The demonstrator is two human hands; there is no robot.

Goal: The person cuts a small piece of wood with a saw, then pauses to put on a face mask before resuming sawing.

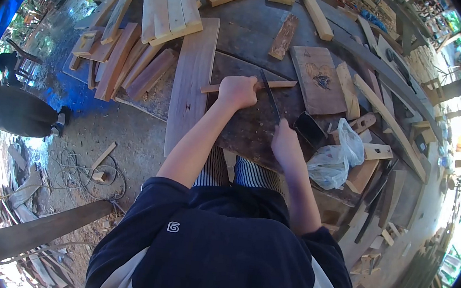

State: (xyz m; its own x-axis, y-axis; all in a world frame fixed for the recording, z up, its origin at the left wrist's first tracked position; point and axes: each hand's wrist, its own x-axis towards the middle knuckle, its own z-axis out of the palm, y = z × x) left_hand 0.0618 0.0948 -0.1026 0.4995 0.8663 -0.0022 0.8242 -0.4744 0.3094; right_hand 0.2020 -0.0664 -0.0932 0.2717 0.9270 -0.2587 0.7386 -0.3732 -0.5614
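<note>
My left hand (238, 91) is closed round a thin wooden strip (279, 85) that lies crosswise over the dark worktop (238, 128). My right hand (286, 140) grips the near end of a long, narrow dark tool (271, 96), whose far part crosses the strip just right of my left hand. Whether it is a blade or a file cannot be made out. A wide plank (193, 78) lies to the left of my left hand. Right of the tool are a black box-like object (310, 129) and a board with a dark hollow mark (316, 88).
A crumpled plastic bag (338, 158) sits beside my right forearm. Joined pale boards (171, 9) and several wood pieces (118, 62) lie at the left. Long battens (390, 124) line the right side. Another person (17, 110) is at the far left, near a cable (84, 176) on the ground.
</note>
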